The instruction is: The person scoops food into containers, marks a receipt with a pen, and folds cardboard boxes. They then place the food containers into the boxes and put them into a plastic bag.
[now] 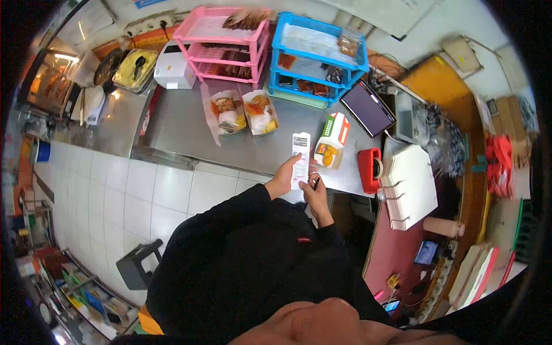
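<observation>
My left hand (281, 177) grips a long printed paper receipt (300, 150) by its left side, thumb on top. In my right hand (316, 200) is a dark pen (316, 183), and the thumb of that hand touches the receipt's lower end. Just right of the receipt, an open carton with yellow-orange fried pieces (326, 155) sits on the steel counter (178, 123). Against it stands a white, green and red printed box (333, 131). Farther left are two open paper boxes, one with rice and a fried piece (227, 115), the other similarly filled (260, 114).
Pink tiered racks (221, 54) and blue tiered racks (319, 57) line the back. To the right are a dark-screened tablet (368, 108), a red tape dispenser (370, 171) and stacked white cartons (409, 187). A white printer-like machine (174, 66) stands left of the racks.
</observation>
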{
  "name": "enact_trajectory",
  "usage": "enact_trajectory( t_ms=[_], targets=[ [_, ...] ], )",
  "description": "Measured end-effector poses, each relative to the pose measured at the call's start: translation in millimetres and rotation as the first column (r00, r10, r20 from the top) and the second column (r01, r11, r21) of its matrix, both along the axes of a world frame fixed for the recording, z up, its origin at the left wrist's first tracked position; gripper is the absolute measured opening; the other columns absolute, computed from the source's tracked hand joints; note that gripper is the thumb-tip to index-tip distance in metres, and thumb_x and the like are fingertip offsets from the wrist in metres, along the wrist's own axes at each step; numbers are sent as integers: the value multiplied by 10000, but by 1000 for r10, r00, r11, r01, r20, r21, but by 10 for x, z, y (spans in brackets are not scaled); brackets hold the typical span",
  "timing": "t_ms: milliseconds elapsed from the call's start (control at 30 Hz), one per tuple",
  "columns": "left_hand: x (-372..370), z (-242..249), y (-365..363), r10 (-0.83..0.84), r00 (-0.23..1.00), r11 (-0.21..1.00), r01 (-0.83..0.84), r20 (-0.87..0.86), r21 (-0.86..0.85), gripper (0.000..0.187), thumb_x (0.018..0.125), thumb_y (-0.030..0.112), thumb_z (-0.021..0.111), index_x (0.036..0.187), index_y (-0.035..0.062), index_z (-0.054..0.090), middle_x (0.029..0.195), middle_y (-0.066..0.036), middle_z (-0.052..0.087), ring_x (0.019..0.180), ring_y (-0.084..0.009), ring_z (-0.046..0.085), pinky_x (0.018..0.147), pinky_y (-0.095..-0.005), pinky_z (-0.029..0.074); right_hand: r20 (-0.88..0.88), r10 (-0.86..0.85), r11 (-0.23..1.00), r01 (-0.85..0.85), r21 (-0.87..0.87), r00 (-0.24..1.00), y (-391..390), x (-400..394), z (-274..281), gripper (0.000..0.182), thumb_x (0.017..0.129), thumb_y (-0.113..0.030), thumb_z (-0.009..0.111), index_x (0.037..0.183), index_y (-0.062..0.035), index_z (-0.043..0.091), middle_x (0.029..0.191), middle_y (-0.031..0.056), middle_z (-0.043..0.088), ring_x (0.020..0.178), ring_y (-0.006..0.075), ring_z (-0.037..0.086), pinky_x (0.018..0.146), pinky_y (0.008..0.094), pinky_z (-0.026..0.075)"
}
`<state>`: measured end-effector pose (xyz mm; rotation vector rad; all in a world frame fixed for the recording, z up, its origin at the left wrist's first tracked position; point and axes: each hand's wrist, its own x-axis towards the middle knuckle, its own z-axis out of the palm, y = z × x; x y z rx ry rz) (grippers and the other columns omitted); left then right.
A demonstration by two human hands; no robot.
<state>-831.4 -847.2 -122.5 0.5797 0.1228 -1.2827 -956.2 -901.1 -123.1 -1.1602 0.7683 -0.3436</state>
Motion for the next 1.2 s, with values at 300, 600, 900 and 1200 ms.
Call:
enact_trajectory(
  t_ms=[300,600,900,1200],
  targets=[
    [678,465,-175,17,999,916,-32,-40,-401,521,956,519,290,1289,134,402,931,-43,490,784,-162,512,649,-346,467,-178,219,945,-254,-207,959,-963,-47,49,279,935,-257,506,1135,-63,495,887,140,683,651,122,582,635,229,434],
    [479,1592,-679,80,969,802,77,235,-593,630,950,545,235,1374,82,298,1045,-100,475,830,-210,553,765,-420,511,73,6,998,-2,-64,997,-2143,-341,677,881,878,-700,124,966,21,622,785,112,622,619,176,557,584,277,446],
    [422,1841,-717,146,973,778,0,181,-628,646,948,544,242,1358,53,334,1054,-138,538,1139,-337,486,1055,-492,313,518,94,990,-25,-139,850,-1937,186,1576,438,942,-318,489,1080,94,540,925,265,638,792,304,672,709,359,574],
    [528,1959,-686,103,977,719,56,185,-693,653,943,543,244,1363,50,326,1124,-145,571,1269,-373,373,1131,-443,161,696,10,981,127,-146,718,-1559,378,2100,200,818,-74,603,933,11,463,764,168,602,643,245,632,609,359,552]
  ],
)
